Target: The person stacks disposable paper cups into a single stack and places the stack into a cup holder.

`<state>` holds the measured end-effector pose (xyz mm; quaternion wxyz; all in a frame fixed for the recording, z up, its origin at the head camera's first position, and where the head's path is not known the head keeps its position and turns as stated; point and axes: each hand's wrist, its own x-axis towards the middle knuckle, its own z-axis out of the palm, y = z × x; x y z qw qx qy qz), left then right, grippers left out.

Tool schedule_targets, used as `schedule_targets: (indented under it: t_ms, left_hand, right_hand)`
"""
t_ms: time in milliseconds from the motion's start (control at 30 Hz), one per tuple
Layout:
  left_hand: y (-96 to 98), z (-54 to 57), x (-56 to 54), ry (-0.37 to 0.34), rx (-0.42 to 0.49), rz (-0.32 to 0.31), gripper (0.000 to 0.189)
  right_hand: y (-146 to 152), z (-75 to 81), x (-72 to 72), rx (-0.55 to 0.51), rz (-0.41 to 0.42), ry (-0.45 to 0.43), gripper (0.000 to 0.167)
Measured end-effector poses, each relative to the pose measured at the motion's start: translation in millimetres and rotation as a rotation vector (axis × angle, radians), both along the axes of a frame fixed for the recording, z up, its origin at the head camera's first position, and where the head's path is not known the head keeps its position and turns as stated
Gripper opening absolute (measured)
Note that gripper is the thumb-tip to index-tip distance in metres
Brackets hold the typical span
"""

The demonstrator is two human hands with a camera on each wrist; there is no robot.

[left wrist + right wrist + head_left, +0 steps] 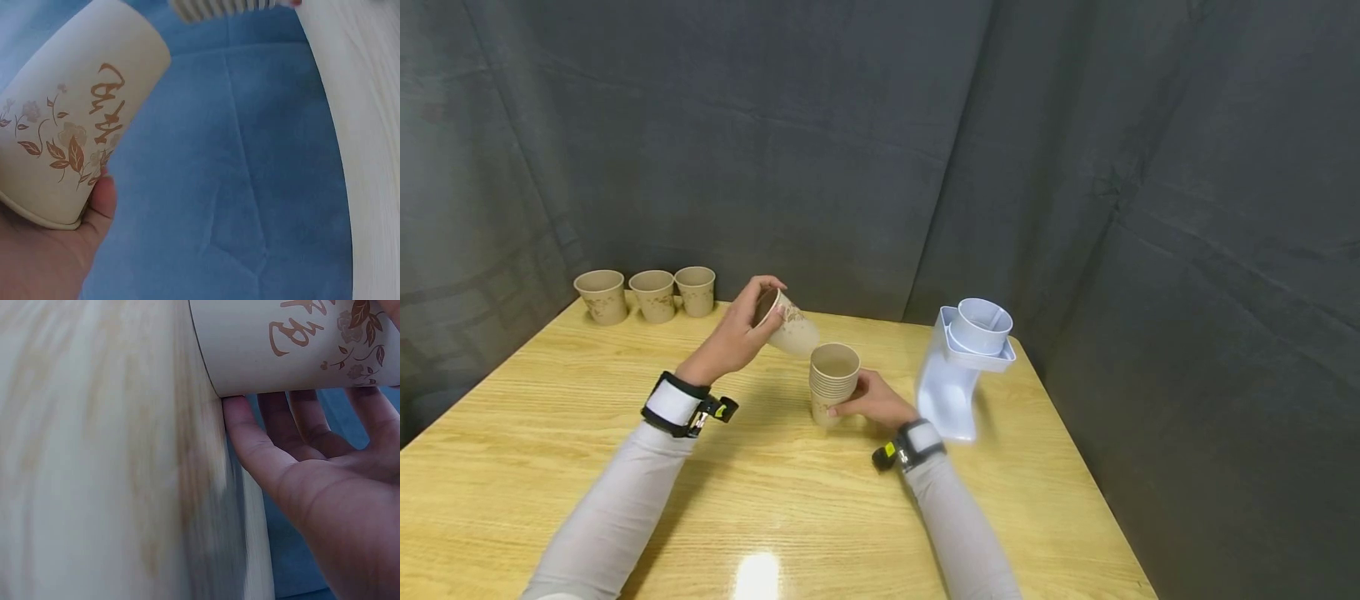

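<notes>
My left hand grips a single paper cup, tilted above the table with its rim toward the palm and its base pointing down to the right. The left wrist view shows brown flowers and lettering on that paper cup, with the thumb along its side near the rim. My right hand holds a stack of paper cups low on its side; several nested rims show at the top. In the right wrist view the bottom cup of the stack appears at or very near the tabletop, with fingers around it.
Three matching paper cups stand upright in a row at the table's back left. Right of the stack is a white plastic stand with a round collar on top. Dark curtains hang behind and to the sides of the wooden table.
</notes>
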<state>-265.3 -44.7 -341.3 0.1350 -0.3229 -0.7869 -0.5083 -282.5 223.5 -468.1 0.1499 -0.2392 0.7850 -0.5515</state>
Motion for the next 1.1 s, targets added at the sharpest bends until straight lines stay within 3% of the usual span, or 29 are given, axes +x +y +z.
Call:
schedule_targets:
  t_ms: [133, 433, 700, 967, 1100]
  left_hand:
    - [12.2, 3.8, 9.8, 0.037, 0.022, -0.039, 0.032]
    - [26.3, -21.3, -4.5, 0.174, 0.025, -0.044, 0.037]
    - [31.7, -27.1, -8.4, 0.259, 0.047, -0.034, 0.037]
    - [47.2, -37.1, -7.1, 0.267, -0.096, -0.017, 0.038]
    - [57.8, -40.5, -3.8, 0.285, -0.158, 0.011, 0.042]
  right_hand:
    - [0, -0.5, 0.3, 0.002, -0.001, -0.002, 0.057]
    - [1, -1.8, -0.4, 0.012, -0.007, -0.006, 0.057]
    - [1, -0.5, -1.5, 0.022, -0.011, -0.013, 0.060]
    - [-1, 22.3, 10.8, 0.002, 0.046, -0.029, 0.056]
    - [-1, 20.3, 9.3, -0.008, 0.043, -0.034, 0.055]
